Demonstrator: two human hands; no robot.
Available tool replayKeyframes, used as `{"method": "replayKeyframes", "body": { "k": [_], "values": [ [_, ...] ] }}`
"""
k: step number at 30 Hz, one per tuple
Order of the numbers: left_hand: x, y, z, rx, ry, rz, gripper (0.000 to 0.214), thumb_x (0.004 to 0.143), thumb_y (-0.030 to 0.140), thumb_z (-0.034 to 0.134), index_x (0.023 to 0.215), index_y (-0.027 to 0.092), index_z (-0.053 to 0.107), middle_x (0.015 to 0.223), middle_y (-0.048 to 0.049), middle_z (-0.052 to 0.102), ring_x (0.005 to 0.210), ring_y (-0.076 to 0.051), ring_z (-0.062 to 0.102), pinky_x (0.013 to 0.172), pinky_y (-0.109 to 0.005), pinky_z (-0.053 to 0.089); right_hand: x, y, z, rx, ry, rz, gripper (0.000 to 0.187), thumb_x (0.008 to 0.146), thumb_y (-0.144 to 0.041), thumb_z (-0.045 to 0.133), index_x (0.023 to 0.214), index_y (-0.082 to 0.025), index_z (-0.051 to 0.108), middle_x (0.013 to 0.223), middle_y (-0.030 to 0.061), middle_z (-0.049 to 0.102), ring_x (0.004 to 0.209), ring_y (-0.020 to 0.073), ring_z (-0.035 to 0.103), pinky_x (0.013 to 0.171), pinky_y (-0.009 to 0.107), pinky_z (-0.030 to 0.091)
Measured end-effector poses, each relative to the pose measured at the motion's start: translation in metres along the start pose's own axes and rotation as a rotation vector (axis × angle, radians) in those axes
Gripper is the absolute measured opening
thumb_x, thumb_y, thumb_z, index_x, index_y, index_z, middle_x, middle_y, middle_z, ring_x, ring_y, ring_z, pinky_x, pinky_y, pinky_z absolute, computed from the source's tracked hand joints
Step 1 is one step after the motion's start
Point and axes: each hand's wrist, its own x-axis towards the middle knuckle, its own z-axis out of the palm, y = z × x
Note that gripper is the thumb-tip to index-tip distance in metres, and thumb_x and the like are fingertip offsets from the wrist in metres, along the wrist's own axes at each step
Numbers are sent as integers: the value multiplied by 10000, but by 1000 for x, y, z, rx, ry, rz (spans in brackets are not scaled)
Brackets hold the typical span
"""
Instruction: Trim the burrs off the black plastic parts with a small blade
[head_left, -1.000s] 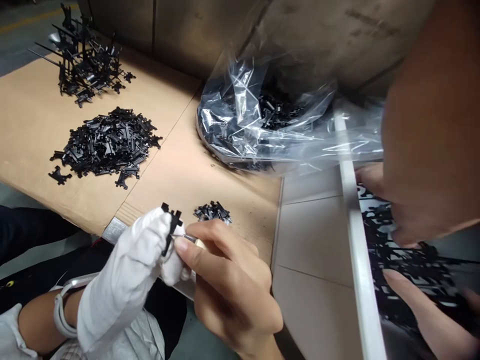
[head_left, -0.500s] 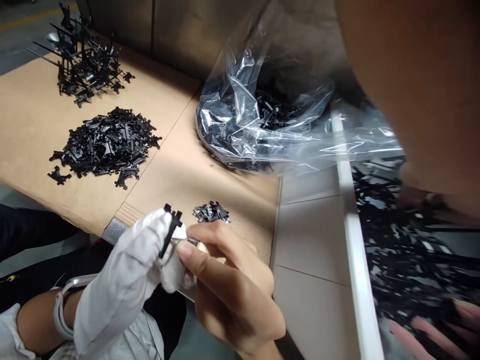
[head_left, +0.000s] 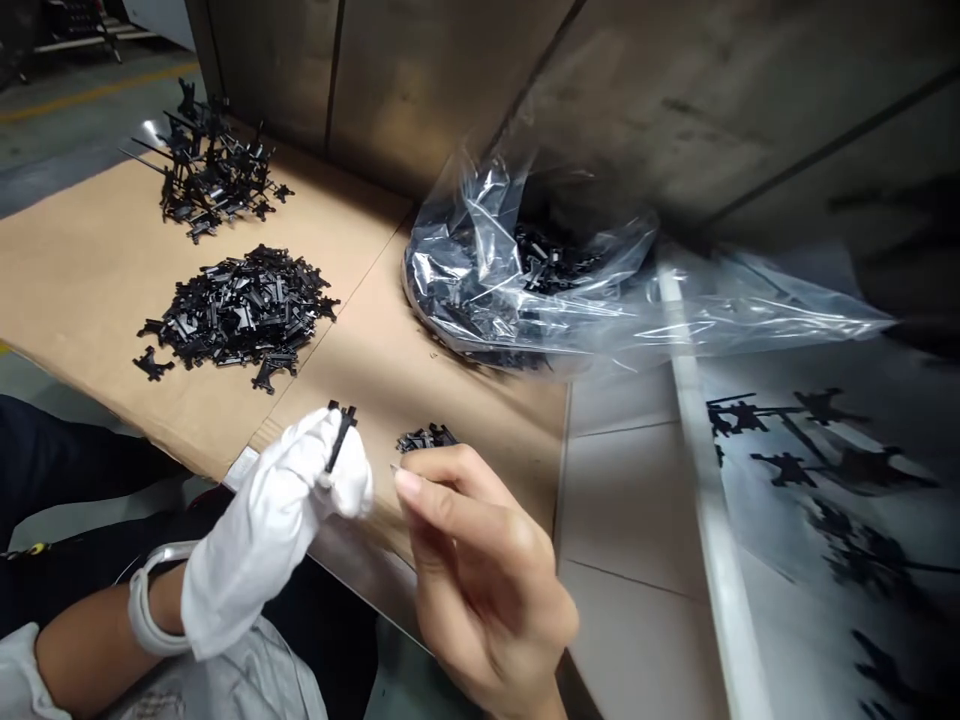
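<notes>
My left hand (head_left: 281, 510), in a white glove, pinches a small black plastic part (head_left: 340, 434) upright between its fingertips. My bare right hand (head_left: 476, 570) is beside it, a little apart, fingers curled around a thin metal-tipped tool (head_left: 395, 468) whose point just shows past the thumb. Just beyond the right hand lies a small cluster of black parts (head_left: 426, 438) on the cardboard sheet (head_left: 90, 270).
A larger heap of black parts (head_left: 240, 310) and a tangle of black sprue frames (head_left: 210, 175) lie on the cardboard at left. A clear plastic bag (head_left: 525, 275) holds more parts. At right, a white-edged tray (head_left: 701, 480) contains sprue frames (head_left: 817, 470).
My hands have drawn apart; the tool tip no longer touches the held part. The other person's arm and hands at the right have left the view. The camera tilted slightly.
</notes>
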Motion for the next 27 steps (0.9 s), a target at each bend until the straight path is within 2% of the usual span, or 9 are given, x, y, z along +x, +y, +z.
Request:
{"method": "replayKeyframes", "body": {
  "k": [3,6,8,10,13,17,21,24,27],
  "values": [
    [12,5,-4,-119,32,-51,386,1048,332,337,709,250,502,675,10,592,638,-148,609,721,-279,586,2,0,2,-29,-53,24,412,895,53,506,1173,-230,618,851,35,594,703,147,573,584,266,499],
    [20,-6,-11,-58,40,-40,364,1028,337,353,707,246,499,687,15,587,639,-148,602,684,-276,552,3,2,2,-42,-47,22,372,916,36,517,1158,-229,615,852,31,599,706,142,571,588,261,500],
    [25,-16,-15,83,24,20,353,1019,329,325,729,247,508,706,11,612,648,-154,618,692,-282,548,3,3,0,-54,-35,23,366,922,38,509,1151,-226,613,857,31,604,713,140,580,588,255,497],
    [29,-25,-19,339,-11,114,331,1008,286,301,811,241,563,763,-5,665,692,-170,654,713,-298,547,4,3,-1,-82,-42,26,360,920,44,499,1136,-220,612,867,33,611,714,134,587,579,242,491],
    [33,-28,-19,634,-59,191,327,998,236,298,870,223,598,818,-35,694,712,-198,663,694,-334,520,4,4,-1,-114,-68,39,347,919,41,482,1106,-222,609,867,30,613,715,133,594,563,230,478],
    [39,-22,-13,743,-99,206,345,1010,260,321,779,210,572,778,-56,672,730,-227,652,720,-368,502,5,8,2,-143,-102,92,314,911,30,480,1050,-224,601,874,26,627,774,149,634,630,247,518],
    [41,-26,-9,751,-197,256,332,994,234,327,798,205,592,821,-85,687,778,-257,650,753,-399,478,6,10,3,-224,-103,146,217,948,-24,483,986,-192,615,877,43,651,811,163,644,748,278,543],
    [44,-35,-6,815,-248,309,298,970,201,335,811,213,587,834,-80,676,791,-263,641,752,-390,450,8,11,2,-327,-104,192,189,996,-99,486,1022,-192,648,910,45,674,827,160,659,763,265,540],
    [51,-38,-3,961,-253,313,281,948,185,328,816,214,575,822,-88,635,774,-283,614,728,-390,423,12,13,0,-416,-194,309,210,1036,-146,464,1087,-177,665,1002,73,698,920,178,673,821,275,533]
  ]
}}
